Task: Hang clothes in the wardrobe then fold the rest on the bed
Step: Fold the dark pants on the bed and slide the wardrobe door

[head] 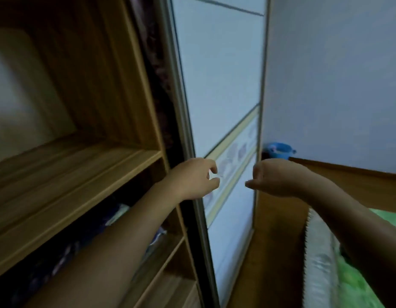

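The wooden wardrobe [117, 165] stands open on the left, its upper shelf bare. My left hand [192, 177] is held in front of the edge of the white sliding door [217, 81], fingers loosely curled with nothing in them. My right hand [274, 178] hovers beside it before the door, fingers hanging curled and holding nothing. Dark folded clothes [59, 254] lie on the lower shelf under my left forearm. A dark patterned garment [158, 90] hangs in the gap behind the door's edge. The bed [357, 283] with a green sheet is at the lower right.
A blue plastic tub [279, 150] sits in the far corner behind the wooden headboard [357, 181]. A narrow strip of wooden floor [272, 252] runs between the door and the mattress side [319, 263]. Lower wardrobe shelves [170, 274] are at the bottom.
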`<state>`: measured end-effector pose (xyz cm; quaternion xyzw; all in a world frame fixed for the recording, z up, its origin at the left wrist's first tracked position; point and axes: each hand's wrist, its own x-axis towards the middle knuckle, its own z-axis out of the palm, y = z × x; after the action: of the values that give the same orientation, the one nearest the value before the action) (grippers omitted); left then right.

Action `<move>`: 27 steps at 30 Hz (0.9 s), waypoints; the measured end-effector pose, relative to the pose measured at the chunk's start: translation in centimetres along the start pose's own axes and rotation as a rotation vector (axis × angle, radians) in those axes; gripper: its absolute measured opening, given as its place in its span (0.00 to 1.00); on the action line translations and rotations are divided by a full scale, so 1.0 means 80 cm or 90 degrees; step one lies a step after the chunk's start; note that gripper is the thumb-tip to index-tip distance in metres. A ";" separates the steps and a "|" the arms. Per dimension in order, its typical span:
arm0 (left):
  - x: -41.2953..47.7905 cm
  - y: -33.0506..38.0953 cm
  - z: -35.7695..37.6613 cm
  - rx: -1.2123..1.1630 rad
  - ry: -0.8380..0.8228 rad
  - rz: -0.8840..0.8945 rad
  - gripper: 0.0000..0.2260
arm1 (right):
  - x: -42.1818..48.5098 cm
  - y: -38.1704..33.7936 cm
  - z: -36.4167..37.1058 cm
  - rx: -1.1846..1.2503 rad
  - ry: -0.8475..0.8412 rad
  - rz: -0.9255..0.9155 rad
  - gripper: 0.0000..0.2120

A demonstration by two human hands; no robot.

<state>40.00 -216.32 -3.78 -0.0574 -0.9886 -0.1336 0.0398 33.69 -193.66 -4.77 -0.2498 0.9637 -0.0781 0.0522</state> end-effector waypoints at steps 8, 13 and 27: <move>0.142 0.170 0.149 0.054 -0.133 0.227 0.15 | -0.097 0.212 0.049 0.057 -0.009 0.293 0.19; 0.224 0.261 0.260 0.018 -0.184 0.324 0.16 | -0.134 0.334 0.103 0.084 -0.022 0.427 0.17; 0.417 0.363 0.513 0.025 -0.382 0.373 0.22 | -0.126 0.588 0.262 0.231 -0.090 0.660 0.24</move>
<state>8.00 -174.03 -32.54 -0.3717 -0.9004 -0.0753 -0.2129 23.14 -150.72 -33.01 0.2654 0.9259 -0.1899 0.1904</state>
